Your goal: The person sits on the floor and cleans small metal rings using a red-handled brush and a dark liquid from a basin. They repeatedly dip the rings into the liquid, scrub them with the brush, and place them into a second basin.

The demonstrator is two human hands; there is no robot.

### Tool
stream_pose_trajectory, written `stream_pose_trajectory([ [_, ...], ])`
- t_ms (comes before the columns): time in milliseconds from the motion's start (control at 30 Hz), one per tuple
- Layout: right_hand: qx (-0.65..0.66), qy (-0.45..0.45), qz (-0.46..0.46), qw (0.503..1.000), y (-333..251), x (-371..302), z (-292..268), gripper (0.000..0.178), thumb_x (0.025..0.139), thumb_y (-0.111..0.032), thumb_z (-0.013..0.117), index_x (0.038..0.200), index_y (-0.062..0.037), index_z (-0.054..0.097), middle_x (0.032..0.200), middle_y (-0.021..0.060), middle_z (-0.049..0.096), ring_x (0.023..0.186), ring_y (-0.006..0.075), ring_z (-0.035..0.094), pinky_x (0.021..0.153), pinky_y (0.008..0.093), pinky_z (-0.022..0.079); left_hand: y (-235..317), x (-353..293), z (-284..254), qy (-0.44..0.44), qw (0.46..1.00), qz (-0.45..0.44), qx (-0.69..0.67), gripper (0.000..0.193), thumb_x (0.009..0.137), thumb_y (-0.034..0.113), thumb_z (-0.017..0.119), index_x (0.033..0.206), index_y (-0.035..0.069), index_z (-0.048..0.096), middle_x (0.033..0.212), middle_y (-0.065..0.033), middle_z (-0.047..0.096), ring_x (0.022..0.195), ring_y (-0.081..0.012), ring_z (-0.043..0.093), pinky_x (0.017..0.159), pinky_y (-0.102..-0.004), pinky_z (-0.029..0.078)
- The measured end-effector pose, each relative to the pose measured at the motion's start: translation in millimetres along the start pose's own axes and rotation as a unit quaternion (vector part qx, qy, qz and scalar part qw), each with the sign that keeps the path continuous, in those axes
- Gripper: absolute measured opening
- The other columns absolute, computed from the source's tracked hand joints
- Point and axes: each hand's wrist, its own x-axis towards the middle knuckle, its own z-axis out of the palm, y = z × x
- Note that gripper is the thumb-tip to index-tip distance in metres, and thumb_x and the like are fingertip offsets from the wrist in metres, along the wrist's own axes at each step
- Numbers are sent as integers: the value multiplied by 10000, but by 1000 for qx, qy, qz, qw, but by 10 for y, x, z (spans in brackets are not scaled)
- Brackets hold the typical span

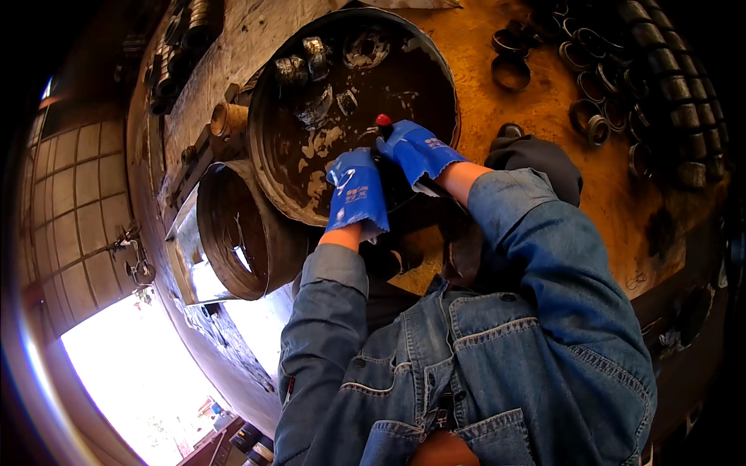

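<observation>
Both my hands wear blue rubber gloves and are over the near side of a large round metal tub of dark, murky liquid. My right hand is closed around a dark thing with a red end; the glove hides most of it, so its kind is unclear. Close beside it, my left hand has its fingers curled inward, and what they grip is hidden. At the tub's far left lie wet, shiny metal rings. One more ring lies near the far rim, partly in the liquid.
An open metal drum lies on its side left of the tub. A rusty cylinder sits by the tub's left wall. Loose metal rings are scattered on the orange-brown floor at right, next to stacked rows of rings.
</observation>
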Motion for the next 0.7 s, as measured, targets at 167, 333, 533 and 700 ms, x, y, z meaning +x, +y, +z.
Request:
stream_pose_trajectory([
  [167, -15, 52, -14, 998, -124, 116, -211, 413, 930, -441, 697, 1145, -95, 763, 1130, 212, 743, 1057, 371, 718, 925, 398, 570, -460, -507, 201, 152, 980, 0, -125, 590, 820, 363, 800, 1320, 83, 659, 1249, -192, 711, 1130, -376, 694, 993, -441, 552],
  [333, 228, -73, -262, 935, 83, 557, 295, 475, 952, -531, 662, 1021, -62, 699, 932, 144, 699, 885, 265, 683, 862, 399, 583, -573, -574, 445, 171, 947, 22, -272, 525, 802, 248, 849, 1239, 24, 665, 1191, -195, 729, 1096, -360, 706, 943, -408, 569],
  [533, -57, 0, -193, 980, -289, -165, 58, 464, 935, -498, 684, 1159, -94, 727, 1042, 157, 762, 980, 297, 723, 922, 379, 566, -730, -666, 493, 130, 939, 5, -318, 505, 816, 268, 835, 1218, 14, 665, 1184, -203, 730, 1107, -375, 701, 941, -422, 566],
  [700, -84, -5, -52, 995, -305, 29, -162, 436, 933, -499, 678, 1016, -78, 756, 989, 139, 765, 936, 268, 729, 894, 381, 566, -860, -510, 735, 183, 959, -24, -214, 528, 819, 303, 809, 1245, 31, 657, 1174, -214, 728, 1126, -382, 691, 973, -432, 556],
])
